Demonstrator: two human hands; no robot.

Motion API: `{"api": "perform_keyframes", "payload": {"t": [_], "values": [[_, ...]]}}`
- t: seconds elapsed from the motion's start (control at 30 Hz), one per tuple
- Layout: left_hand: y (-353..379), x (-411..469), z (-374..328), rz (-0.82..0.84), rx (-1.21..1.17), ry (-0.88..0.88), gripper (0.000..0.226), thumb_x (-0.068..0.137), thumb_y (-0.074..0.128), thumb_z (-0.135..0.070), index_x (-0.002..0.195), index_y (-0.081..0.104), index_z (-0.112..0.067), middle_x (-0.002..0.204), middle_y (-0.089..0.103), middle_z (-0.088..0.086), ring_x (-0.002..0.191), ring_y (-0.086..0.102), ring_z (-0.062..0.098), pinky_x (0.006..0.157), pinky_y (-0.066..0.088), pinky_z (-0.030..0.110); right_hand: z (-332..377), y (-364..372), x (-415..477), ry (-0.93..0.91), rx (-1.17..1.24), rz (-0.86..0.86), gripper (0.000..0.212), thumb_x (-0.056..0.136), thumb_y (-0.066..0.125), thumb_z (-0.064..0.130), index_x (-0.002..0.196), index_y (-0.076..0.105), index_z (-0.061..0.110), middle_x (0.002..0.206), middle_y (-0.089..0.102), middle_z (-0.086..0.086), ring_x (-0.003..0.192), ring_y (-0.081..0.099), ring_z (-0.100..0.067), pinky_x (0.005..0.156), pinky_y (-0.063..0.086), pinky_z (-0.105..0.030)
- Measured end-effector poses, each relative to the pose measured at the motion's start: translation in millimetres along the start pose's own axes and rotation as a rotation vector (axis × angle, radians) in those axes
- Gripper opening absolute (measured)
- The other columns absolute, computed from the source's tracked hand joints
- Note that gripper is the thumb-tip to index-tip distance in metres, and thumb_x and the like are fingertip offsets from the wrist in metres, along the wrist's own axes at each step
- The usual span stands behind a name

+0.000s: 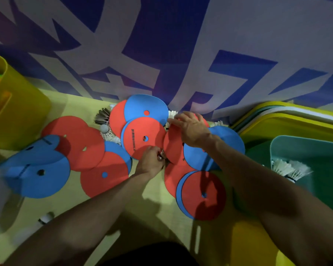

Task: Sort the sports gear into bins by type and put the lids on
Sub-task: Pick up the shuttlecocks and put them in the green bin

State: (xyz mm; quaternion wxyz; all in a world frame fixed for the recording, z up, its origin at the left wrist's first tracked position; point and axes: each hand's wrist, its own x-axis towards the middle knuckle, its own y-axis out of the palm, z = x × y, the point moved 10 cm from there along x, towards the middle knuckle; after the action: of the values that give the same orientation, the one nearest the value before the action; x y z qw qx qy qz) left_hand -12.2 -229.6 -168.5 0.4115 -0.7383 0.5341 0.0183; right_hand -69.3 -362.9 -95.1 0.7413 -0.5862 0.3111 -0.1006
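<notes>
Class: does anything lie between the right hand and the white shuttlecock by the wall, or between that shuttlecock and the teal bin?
Nothing visible does. The right hand reaches right up to the shuttlecock, which pokes out beside the discs. The teal bin stands open with no lid on it. Only flat discs lie between, and lifting the shuttlecock should clear them.

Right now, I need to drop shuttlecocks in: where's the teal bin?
Head view, far right: the teal bin sits below the stacked lids, right of a blue disc, with white shuttlecocks inside.

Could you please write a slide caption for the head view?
Left hand pinches a small object among red and blue discs; right hand reaches toward a white shuttlecock.
</notes>
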Motion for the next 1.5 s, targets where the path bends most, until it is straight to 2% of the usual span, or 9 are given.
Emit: {"api": "perform_keyframes", "payload": {"t": [0.17,0.33,0.5,0.73,0.83,0.97,1.07,1.33,1.5], "values": [[8.3,3.0,4.6,-0.027,0.055,-0.029,0.013,0.067,0.066,-0.032,0.073,0.057,-0.026,0.086,0.061,-0.003,0.086,0.056,0.017,0.072,0.048,0.034,-5.2,-18.5,-4.8,0.013,-0.037,-0.119,0.048,0.082,0.052,0.015,0.128,0.058,0.030,0.126,0.053,0.003,0.122,0.042,-0.026,0.112,0.020,-0.048],[3.3,4.7,5.4,-0.013,0.101,-0.053,0.014,0.068,0.059,-0.030,0.078,0.064,-0.021,0.089,0.065,0.005,0.090,0.061,0.027,0.075,0.050,0.033,-14.9,-18.6,-19.1,0.030,-0.007,-0.128,0.050,0.080,0.053,0.013,0.127,0.057,0.031,0.129,0.052,0.005,0.124,0.041,-0.025,0.111,0.019,-0.048],[-32.4,-1.0,14.0,-0.076,0.144,-0.054,0.029,0.074,0.066,-0.024,0.101,0.066,-0.014,0.105,0.062,0.012,0.107,0.053,0.028,0.089,0.045,0.036,-13.6,-22.9,-21.3,0.051,0.011,-0.146,0.038,0.086,0.051,0.019,0.122,0.060,0.028,0.127,0.053,0.001,0.122,0.042,-0.026,0.110,0.017,-0.050],[-98.3,0.0,27.9,-0.292,-0.075,-0.082,0.020,0.072,0.072,-0.012,0.091,0.070,-0.004,0.080,0.069,0.013,0.077,0.064,0.030,0.063,0.044,0.030,-5.7,-19.5,3.6,0.139,0.000,-0.061,0.035,0.092,0.041,0.023,0.121,0.061,0.025,0.129,0.052,-0.003,0.123,0.041,-0.026,0.109,0.018,-0.051],[-109.0,1.8,23.7,-0.312,-0.249,-0.096,0.025,0.074,0.074,-0.011,0.096,0.066,-0.002,0.083,0.068,0.009,0.075,0.065,0.028,0.069,0.052,0.033,-4.2,-18.0,19.6,0.136,0.034,-0.057,0.033,0.091,0.043,0.020,0.116,0.064,0.021,0.126,0.055,-0.005,0.118,0.047,-0.025,0.103,0.026,-0.043],[-117.8,6.5,12.4,-0.334,-0.322,-0.074,0.023,0.077,0.072,-0.011,0.099,0.067,-0.007,0.079,0.064,0.001,0.064,0.056,0.002,0.059,0.041,0.003,-8.9,-11.6,37.9,0.183,0.087,-0.042,0.043,0.087,0.044,0.016,0.130,0.052,0.020,0.133,0.055,-0.004,0.122,0.046,-0.027,0.103,0.027,-0.042],[-119.9,7.1,2.7,-0.343,-0.396,-0.059,0.019,0.079,0.071,-0.008,0.097,0.063,-0.013,0.074,0.058,-0.010,0.060,0.054,-0.007,0.058,0.039,-0.001,-8.6,-6.0,46.0,0.235,0.140,-0.051,0.053,0.083,0.047,0.014,0.135,0.046,0.024,0.133,0.054,-0.001,0.124,0.045,-0.025,0.102,0.027,-0.042],[-123.7,1.8,-11.4,-0.334,-0.493,-0.034,0.025,0.079,0.073,-0.014,0.102,0.063,-0.016,0.092,0.063,0.001,0.083,0.057,0.013,0.073,0.043,0.013,-1.3,-39.6,30.9,0.263,-0.026,-0.248,0.027,0.090,0.044,0.023,0.093,0.070,0.015,0.100,0.068,-0.007,0.103,0.056,-0.027,0.095,0.032,-0.040],[-130.4,-10.4,-30.8,-0.327,-0.537,0.006,0.031,0.079,0.073,-0.017,0.107,0.063,-0.011,0.101,0.066,0.008,0.089,0.060,0.017,0.082,0.049,0.025,-1.9,-80.4,-0.8,0.234,0.053,-0.366,0.022,0.088,0.050,0.022,0.094,0.070,0.013,0.100,0.066,-0.009,0.100,0.057,-0.029,0.088,0.035,-0.037]]}}
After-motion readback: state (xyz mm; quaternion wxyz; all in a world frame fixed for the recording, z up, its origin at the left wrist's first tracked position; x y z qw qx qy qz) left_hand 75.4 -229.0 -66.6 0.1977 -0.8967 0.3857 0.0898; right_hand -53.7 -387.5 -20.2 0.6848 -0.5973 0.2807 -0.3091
